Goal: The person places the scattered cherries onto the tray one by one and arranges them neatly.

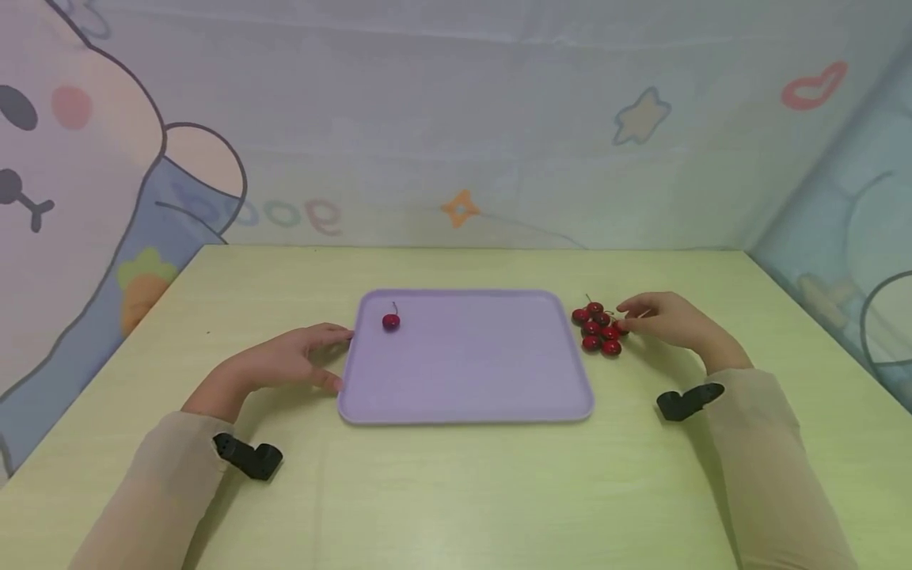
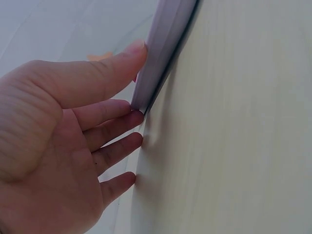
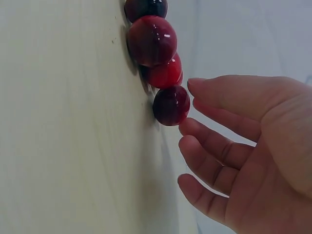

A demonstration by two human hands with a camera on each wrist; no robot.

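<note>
My left hand (image 1: pixel 285 362): it rests on the table (image 1: pixel 456 491) against the left edge of the purple tray (image 1: pixel 466 396). The fingers lie nearly straight; in the left wrist view the thumb (image 2: pixel 105 73) presses the rim of the tray (image 2: pixel 163 53) and the fingertips touch its corner. Nothing is pinched.

My right hand (image 1: pixel 666 318): it sits just right of the cherry pile (image 1: pixel 600 328), fingers loosely bent and spread. In the right wrist view my fingertips (image 3: pixel 195 126) are at the nearest cherry (image 3: pixel 170 105), touching or a hair off; I cannot tell which. I hold nothing yet.

Where the cherries are: the pile lies on the bare table, just beside the tray's right rim, the fruit touching one another. One lone cherry (image 1: pixel 390 321) already lies inside the tray near its far left corner, stem up.

How they will handle, I judge: small, light, round and glossy, so likely to roll and slip from a careless pinch. Too hard a squeeze could bruise them if they are real.

Where I would take hold: thumb and forefinger across the widest part of the outermost cherry, or by a stem where one sticks up, keeping clear of its neighbours so that the pile does not scatter.

Tray: flat, stiff-looking, with a low raised rim.
</note>
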